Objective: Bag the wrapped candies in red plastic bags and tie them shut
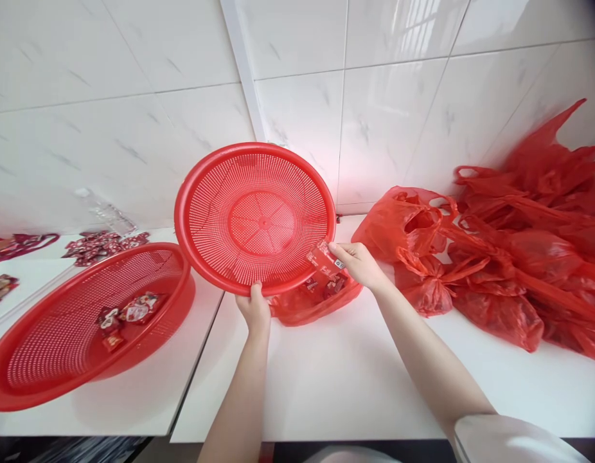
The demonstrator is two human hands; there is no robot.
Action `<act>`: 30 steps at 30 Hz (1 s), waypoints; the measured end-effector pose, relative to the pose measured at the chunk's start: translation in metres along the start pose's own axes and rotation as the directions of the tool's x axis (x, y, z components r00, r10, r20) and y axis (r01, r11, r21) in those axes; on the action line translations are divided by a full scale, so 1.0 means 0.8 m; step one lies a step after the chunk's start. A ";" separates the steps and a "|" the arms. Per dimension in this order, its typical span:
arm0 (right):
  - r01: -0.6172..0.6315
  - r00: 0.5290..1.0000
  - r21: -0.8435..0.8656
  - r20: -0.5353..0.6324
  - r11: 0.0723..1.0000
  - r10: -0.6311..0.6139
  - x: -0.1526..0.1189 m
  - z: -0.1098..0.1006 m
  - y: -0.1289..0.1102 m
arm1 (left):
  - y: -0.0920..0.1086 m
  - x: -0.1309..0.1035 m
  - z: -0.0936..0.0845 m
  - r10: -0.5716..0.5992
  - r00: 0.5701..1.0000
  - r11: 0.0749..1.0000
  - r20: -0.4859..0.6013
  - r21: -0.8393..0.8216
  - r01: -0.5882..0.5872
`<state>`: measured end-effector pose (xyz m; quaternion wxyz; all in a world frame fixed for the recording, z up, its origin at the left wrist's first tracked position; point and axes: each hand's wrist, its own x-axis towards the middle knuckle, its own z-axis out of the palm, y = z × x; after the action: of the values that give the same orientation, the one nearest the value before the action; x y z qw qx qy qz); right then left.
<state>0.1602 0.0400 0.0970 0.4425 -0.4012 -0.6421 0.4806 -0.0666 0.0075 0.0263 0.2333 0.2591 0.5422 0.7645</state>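
My left hand (254, 307) grips the near rim of a round red plastic colander (263, 218), which is tilted so that its inside faces me. Nothing lies in this colander. Between the thumb and fingers of my right hand (358, 262) is a flat red printed packet (325, 257), held by its corner at the colander's lower right edge. Below it, partly hidden by the colander, an open red plastic bag (311, 314) rests on the white table with small dark red wrapped packets (333, 286) inside.
Another red colander (182, 315) stands at the left, with several wrapped sweets (141, 308) in it. Behind it lie a pile of red packets (99, 246) and a clear plastic bottle (109, 215). Knotted red bags (509, 257) heap up on the right against the tiled wall (394, 116).
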 end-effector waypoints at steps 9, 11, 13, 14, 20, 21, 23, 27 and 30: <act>-0.234 0.972 0.372 0.059 0.898 0.229 0.007 -0.001 0.014 | 0.006 -0.004 0.001 -0.043 0.999 0.999 0.008 -0.006 0.043; -0.203 0.979 0.351 0.059 0.914 0.195 0.005 -0.001 0.012 | 0.007 -0.004 0.002 -0.037 0.999 0.999 -0.002 -0.003 0.037; -0.183 0.983 0.334 0.057 0.925 0.174 0.003 -0.001 0.008 | 0.007 -0.004 0.002 -0.029 1.000 1.000 -0.004 -0.007 0.029; -0.176 0.984 0.318 0.057 0.932 0.167 0.002 -0.001 0.007 | 0.007 -0.004 0.002 -0.033 0.999 0.999 -0.002 -0.003 0.033; -0.127 0.991 0.250 0.078 0.960 0.111 0.000 -0.001 0.003 | 0.003 -0.002 0.001 -0.014 1.000 1.000 0.002 0.002 0.014; -0.120 0.991 0.240 0.080 0.963 0.103 0.000 0.000 0.004 | 0.002 -0.002 0.000 -0.011 1.000 1.000 0.000 0.000 0.011; -0.103 0.994 0.216 0.065 0.971 0.091 0.001 0.002 0.006 | 0.002 -0.002 0.000 -0.023 1.000 1.000 0.005 0.005 0.023; -0.104 0.994 0.160 -0.002 0.982 0.106 0.002 0.007 0.008 | 0.002 -0.003 0.000 -0.015 1.000 1.000 0.021 0.016 0.014; -0.141 0.990 0.135 0.010 0.981 0.141 0.001 0.009 0.007 | 0.000 -0.002 -0.001 -0.001 1.000 1.000 0.028 0.026 0.001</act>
<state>0.1535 0.0402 0.0908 0.4334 -0.4148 -0.5779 0.5532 -0.0656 0.0058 0.0261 0.2378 0.2725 0.5490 0.7536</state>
